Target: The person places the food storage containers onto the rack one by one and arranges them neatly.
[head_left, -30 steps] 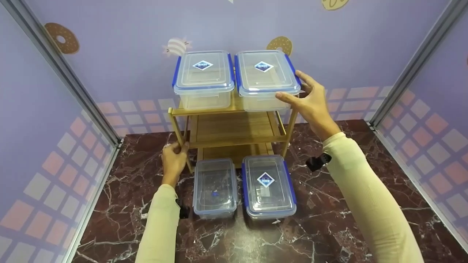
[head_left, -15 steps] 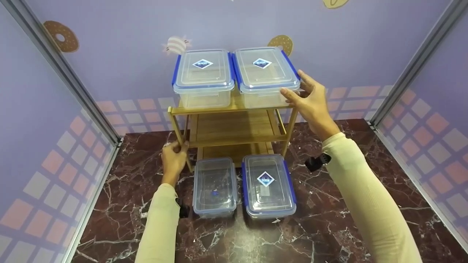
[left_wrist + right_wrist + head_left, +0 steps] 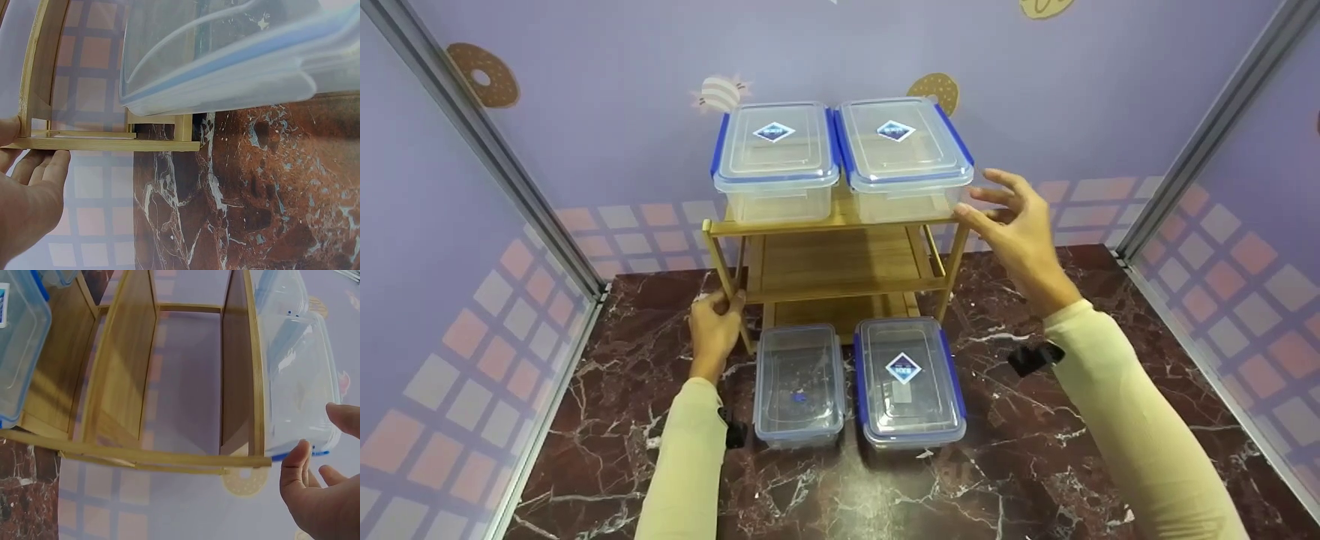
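My left hand (image 3: 714, 330) grips the front left leg of a three-tier wooden shelf rack (image 3: 836, 262). In the left wrist view, thumb and fingers lie on either side of that leg (image 3: 112, 145). Two clear lidded storage boxes with blue side clips sit side by side on the top tier: a left box (image 3: 780, 154) and a right box (image 3: 907, 154). Beside the right box's front right corner is my right hand (image 3: 1020, 232), fingers loosely bent and holding nothing. The right wrist view shows a gap between thumb and the box (image 3: 298, 382); whether a fingertip touches the rack I cannot tell.
On the dark marbled floor (image 3: 607, 450), before the rack, stand two more lidded boxes: one with pale edges (image 3: 801, 375) and one with blue clips (image 3: 911, 405). A purple patterned wall (image 3: 622, 150) rises behind, with side walls left and right.
The right upper box has shifted slightly left, against its neighbour. My right hand has let go of it and moved down and right. My left hand stays on the leg.
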`<state>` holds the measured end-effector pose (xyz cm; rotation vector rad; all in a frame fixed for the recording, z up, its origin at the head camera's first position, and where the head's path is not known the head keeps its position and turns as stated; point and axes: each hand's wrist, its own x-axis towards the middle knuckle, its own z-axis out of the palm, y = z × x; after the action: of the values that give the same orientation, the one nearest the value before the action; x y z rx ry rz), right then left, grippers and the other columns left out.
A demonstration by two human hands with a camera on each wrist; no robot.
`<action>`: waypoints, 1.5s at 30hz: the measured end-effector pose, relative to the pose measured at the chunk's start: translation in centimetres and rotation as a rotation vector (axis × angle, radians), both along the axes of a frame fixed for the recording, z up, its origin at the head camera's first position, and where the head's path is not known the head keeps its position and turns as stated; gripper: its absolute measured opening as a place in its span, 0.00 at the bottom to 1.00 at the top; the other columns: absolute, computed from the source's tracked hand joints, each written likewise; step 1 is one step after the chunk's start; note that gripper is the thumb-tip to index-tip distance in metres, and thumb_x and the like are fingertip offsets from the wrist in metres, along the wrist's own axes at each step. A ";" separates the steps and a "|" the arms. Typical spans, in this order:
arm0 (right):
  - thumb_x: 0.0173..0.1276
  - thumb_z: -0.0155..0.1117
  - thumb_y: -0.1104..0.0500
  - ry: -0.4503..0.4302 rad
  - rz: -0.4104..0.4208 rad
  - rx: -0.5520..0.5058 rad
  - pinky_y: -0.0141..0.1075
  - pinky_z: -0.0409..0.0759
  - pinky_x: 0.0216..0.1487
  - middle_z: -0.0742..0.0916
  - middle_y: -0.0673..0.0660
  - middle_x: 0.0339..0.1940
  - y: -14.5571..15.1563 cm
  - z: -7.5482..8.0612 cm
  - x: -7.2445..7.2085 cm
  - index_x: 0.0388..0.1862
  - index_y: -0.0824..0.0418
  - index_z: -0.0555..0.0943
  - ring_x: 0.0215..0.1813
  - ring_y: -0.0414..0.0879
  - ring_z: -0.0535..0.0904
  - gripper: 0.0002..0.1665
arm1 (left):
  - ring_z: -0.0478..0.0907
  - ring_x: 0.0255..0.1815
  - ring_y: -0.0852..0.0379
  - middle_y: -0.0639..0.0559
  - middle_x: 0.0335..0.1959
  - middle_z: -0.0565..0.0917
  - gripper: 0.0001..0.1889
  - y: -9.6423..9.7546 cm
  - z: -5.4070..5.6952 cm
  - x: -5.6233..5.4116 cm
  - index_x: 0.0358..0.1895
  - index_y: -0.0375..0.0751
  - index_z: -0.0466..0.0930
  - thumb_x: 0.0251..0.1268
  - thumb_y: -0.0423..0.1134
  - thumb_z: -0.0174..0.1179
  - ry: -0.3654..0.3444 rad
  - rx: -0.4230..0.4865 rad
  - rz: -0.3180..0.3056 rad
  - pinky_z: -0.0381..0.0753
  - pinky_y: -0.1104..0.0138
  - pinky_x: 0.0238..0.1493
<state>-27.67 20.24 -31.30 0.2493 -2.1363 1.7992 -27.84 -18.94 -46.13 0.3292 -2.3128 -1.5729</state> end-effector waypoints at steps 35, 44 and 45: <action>0.61 0.77 0.62 -0.185 0.158 0.188 0.36 0.84 0.42 0.81 0.69 0.60 6.4 -16.5 5.8 0.72 0.59 0.71 0.43 0.53 0.82 0.41 | 0.83 0.48 0.42 0.37 0.43 0.88 0.14 0.0 0.1 -0.2 0.50 0.36 0.88 0.72 0.41 0.61 0.007 -0.027 0.028 0.78 0.51 0.55; 0.60 0.78 0.61 -0.309 0.200 0.130 0.39 0.82 0.50 0.79 0.71 0.63 5.3 -19.2 6.4 0.73 0.58 0.69 0.49 0.57 0.81 0.43 | 0.82 0.47 0.43 0.37 0.43 0.88 0.13 0.1 -0.1 -0.1 0.50 0.36 0.88 0.72 0.40 0.62 0.020 -0.031 0.031 0.78 0.52 0.53; 0.60 0.78 0.61 -0.308 0.204 0.137 0.39 0.81 0.51 0.78 0.71 0.63 5.2 -19.4 6.4 0.73 0.58 0.69 0.50 0.58 0.81 0.43 | 0.82 0.47 0.43 0.37 0.43 0.88 0.13 0.1 -0.1 -0.1 0.49 0.35 0.88 0.72 0.40 0.62 0.023 -0.029 0.029 0.78 0.52 0.53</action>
<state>-21.24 25.42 -50.72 0.2445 -2.5348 1.9080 -27.93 -18.88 -46.26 0.3343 -2.3011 -1.5196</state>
